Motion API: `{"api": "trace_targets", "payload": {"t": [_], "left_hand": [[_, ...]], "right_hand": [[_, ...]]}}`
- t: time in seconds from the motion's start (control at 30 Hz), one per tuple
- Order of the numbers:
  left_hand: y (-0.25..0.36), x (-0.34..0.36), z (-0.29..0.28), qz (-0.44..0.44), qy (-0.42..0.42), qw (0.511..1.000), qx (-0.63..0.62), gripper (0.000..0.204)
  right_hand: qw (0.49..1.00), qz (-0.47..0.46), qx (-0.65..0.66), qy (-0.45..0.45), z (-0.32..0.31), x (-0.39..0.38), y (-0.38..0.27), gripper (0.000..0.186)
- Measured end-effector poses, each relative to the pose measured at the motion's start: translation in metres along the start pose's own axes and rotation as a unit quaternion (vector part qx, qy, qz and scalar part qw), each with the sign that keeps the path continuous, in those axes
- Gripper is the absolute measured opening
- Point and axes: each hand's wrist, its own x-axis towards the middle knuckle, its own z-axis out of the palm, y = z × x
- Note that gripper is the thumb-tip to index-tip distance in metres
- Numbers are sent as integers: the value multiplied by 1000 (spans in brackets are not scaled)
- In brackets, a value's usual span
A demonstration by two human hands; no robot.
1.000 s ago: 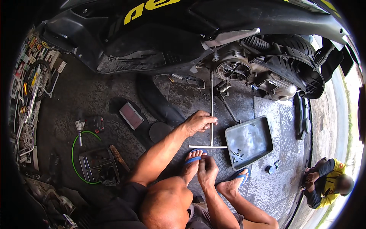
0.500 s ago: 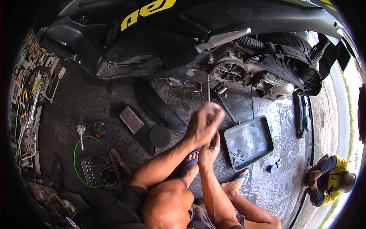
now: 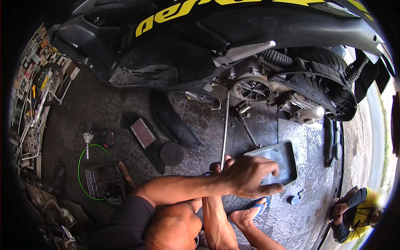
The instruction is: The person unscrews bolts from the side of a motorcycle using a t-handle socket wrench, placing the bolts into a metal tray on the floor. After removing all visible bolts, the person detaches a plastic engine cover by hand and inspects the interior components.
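A long thin metal rod reaches from the underside of the scooter's engine down toward me. Its lower end meets the fingers of my right hand, which close round it. My left forearm crosses over and hides the rest of that hand. To the right, my left hand hovers over the near left part of a grey metal tray, empty, with fingers bent and apart. The hand covers the bolts inside the tray. Whether the rod carries a handle is hidden.
The black scooter spans the far side, its side stand jutting out. Black covers, a framed filter, a toolbox and a green hose lie left. A blue cap is right; a person sits beyond.
My left hand has left the rod and swung right and nearer me, its fingers opening. More of the rod shows. The whole view has shifted slightly.
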Motion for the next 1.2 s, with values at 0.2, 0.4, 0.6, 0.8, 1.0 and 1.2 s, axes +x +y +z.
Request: {"api": "trace_targets", "payload": {"t": [0.2, 0.4, 0.6, 0.8, 1.0, 1.2], "left_hand": [[-59, 3, -27, -192, 221, 850, -438, 16], [-135, -7, -100, -201, 433, 656, -584, 39], [-129, -4, -97, -180, 389, 646, -632, 44], [-122, -2, -94, -173, 346, 697, -604, 47], [-123, -2, -93, -198, 278, 807, -482, 41], [-118, 8, -86, -154, 283, 792, -519, 42]], "right_hand": [[959, -71, -189, -199, 151, -53, -6, 38], [943, -98, -261, -184, 91, -76, -65, 42], [886, -154, -389, -201, 53, -106, -96, 33], [842, -238, -442, -198, 42, -100, -97, 31], [669, -416, -582, -200, 46, -97, -127, 20], [925, -108, -315, -181, 51, -107, -118, 21]]}}
